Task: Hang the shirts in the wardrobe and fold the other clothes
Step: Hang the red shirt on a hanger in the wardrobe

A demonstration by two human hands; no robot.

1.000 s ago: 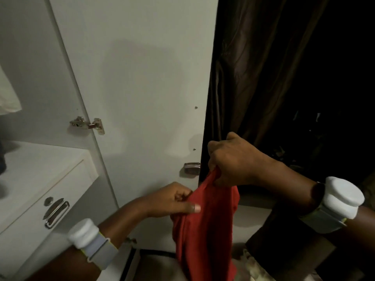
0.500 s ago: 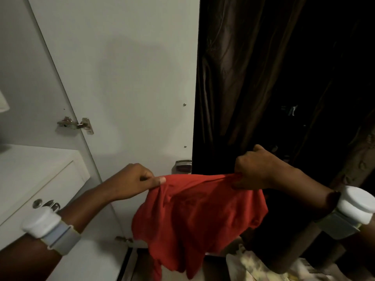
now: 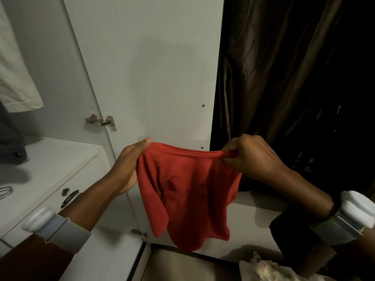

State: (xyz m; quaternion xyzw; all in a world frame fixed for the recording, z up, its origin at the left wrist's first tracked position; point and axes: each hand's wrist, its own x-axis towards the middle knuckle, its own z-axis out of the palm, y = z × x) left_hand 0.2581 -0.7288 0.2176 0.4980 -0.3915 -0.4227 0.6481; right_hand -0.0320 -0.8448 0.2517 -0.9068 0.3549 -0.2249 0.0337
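A: Holding the red garment [image 3: 188, 191] by its top hem, in front of the open wardrobe door [image 3: 146, 74], were both hands. The left hand [image 3: 129, 165] had its fingers curled round one corner; the right hand [image 3: 249, 157] pinched the other, bunched.

B: And the cloth itself?

A: It hung free between them, its lower edge above the floor, touching nothing else.

B: How should the step have been done well?

A: I judged it best to keep the hem taut and level, let the folds drop out, then decide whether to hang or fold it.

B: What differed from half a second before?

A: The hem was pulled straighter and sat higher, the garment hung flatter, and a pale garment [image 3: 18, 78] showed at the left above the drawer unit [image 3: 50, 175].
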